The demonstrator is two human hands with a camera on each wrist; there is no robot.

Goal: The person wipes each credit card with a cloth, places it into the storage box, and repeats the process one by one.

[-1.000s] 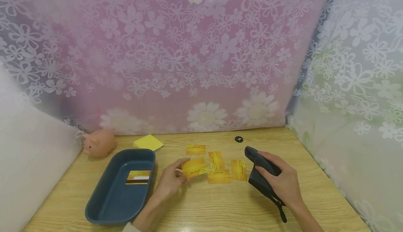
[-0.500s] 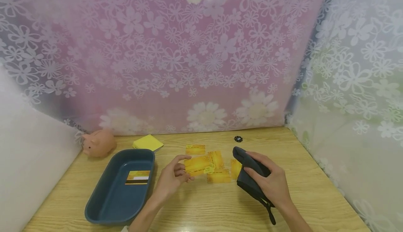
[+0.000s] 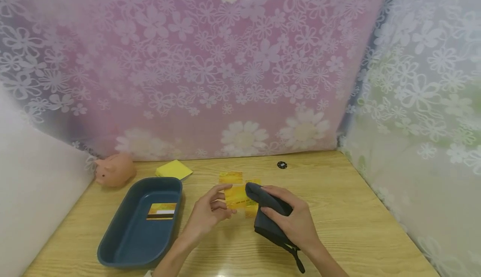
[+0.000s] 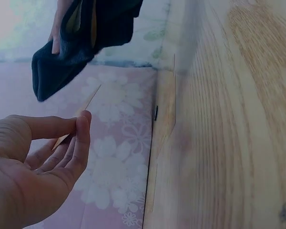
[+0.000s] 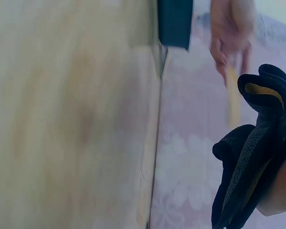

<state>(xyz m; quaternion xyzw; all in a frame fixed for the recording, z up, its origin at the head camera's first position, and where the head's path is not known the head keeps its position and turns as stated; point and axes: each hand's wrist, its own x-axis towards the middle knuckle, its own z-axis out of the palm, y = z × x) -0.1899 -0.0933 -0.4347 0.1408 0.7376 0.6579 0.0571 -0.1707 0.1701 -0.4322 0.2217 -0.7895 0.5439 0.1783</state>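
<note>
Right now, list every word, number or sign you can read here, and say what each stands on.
Pink curtain: a large pale "G" seems readable; the letters beside it are too blurred.
Yellow card in the left hand: print, too small to read.
Loose cards on the table: print, too small to read.
Striped card in the blue tray: no legible text.
Black disc: pale mark, too small to read.

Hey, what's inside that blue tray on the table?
Inside the blue tray, a yellow card shows, striped side up; anything beneath the card is covered and can't be seen.
</note>
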